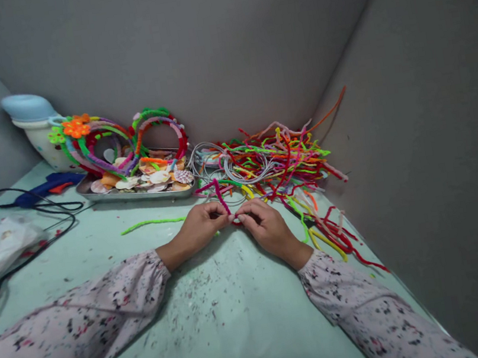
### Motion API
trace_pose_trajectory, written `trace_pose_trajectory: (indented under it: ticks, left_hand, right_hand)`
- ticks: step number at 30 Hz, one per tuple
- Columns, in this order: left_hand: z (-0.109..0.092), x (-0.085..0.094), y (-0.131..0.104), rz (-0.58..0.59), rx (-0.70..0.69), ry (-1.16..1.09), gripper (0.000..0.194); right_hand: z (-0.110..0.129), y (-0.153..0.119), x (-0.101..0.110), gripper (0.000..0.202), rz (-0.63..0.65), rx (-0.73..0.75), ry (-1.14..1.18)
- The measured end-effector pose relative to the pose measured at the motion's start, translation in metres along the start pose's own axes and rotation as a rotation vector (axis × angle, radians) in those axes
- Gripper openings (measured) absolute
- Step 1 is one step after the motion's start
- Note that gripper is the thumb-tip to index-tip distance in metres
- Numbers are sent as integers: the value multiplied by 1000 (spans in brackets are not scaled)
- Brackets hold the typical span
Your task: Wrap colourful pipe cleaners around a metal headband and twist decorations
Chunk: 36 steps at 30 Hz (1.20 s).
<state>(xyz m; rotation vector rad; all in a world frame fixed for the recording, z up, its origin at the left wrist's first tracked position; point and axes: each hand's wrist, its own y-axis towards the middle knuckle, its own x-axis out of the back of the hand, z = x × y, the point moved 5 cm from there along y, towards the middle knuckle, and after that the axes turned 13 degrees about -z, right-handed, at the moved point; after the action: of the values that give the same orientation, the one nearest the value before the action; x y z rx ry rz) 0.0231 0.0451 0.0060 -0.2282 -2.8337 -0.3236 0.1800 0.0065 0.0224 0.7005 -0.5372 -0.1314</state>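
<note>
A magenta pipe cleaner is being pinched at the middle of the tabletop, its free end sticking up and bending back toward the heap behind. The left hand is closing its grip on it from one side, and the right hand is closing thumb and fingertips on the same piece, the two hands nearly touching. The stem is thin and springy, so it is likely to slip or uncurl if either pinch loosens, and its raised end could snag the tangled pile of pipe cleaners lying just behind. A loose green pipe cleaner is lying near the left hand and could get swept aside by the sleeve. Farther back, a metal tray is holding shells and wrapped hoops, with a blue glue gun and its black cord trailing to the left. The pale green surface is looking speckled and scuffed, and plain grey walls are closing in the corner.
</note>
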Motion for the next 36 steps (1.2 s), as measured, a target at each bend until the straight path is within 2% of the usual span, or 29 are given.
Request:
trace_pose_trajectory:
  ticks: [6,14,16,22,26,29,32,36]
  left_hand:
    - [-2,0,0,3,28,-42,26]
    - [-1,3,-2,-67,37,-58,26]
    - [-4,3,-3,-91,2,-62,25]
    - [-21,4,-11,-133,-155,32,20]
    - [-32,2,-20,-116,-299,116,15]
    - [-36,-3,-26,-40,-399,142,8]
    - [-32,-8,-26,28,-389,156,8]
    - [-27,-10,-23,53,-355,178,12]
  right_hand:
    - [1,0,1,12,-16,2,-1]
    - [-15,2,20,16,-366,-144,-79]
    - [-22,1,22,16,-405,-222,-61]
    - [-33,-2,11,26,-255,-485,89]
    - [-36,-2,8,31,-256,-541,161]
    - [-39,-1,8,41,-273,-546,201]
    - [-41,-1,11,45,-290,-552,216]
    - [-42,0,12,44,-297,-571,249]
